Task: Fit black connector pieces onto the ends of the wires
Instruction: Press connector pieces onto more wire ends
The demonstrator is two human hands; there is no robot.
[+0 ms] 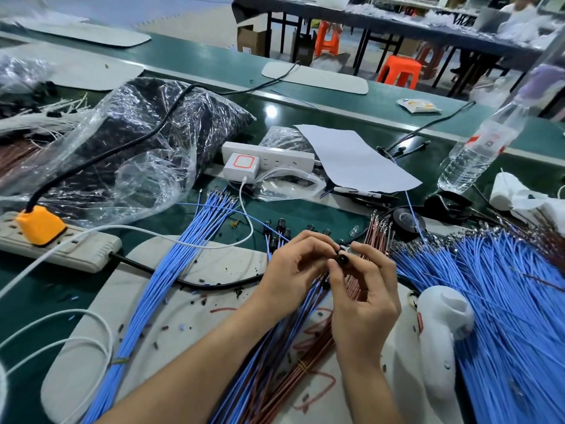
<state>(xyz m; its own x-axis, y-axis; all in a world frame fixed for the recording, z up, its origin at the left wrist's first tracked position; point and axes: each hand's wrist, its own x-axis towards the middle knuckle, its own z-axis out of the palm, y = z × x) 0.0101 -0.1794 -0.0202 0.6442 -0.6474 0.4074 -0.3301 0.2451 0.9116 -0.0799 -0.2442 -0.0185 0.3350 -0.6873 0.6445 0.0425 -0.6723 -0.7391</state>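
Left hand point(293, 267): fingers curled, thumb and forefinger tips pinch black connector piece point(341, 257) from left side. Right hand point(365, 289): thumb and forefinger pinch same piece from right, other fingers loosely bent. Piece held above far edge of grey mat point(211, 304), which lies at near edge of green table point(336, 114). Wire end inside grip: cannot tell. Blue wire bundle point(183, 270) crosses mat's left part. Big blue wire pile point(504, 301) toward table's right edge. Brown wires point(374, 237) just behind hands. Fitted connectors point(276, 229) beyond left hand.
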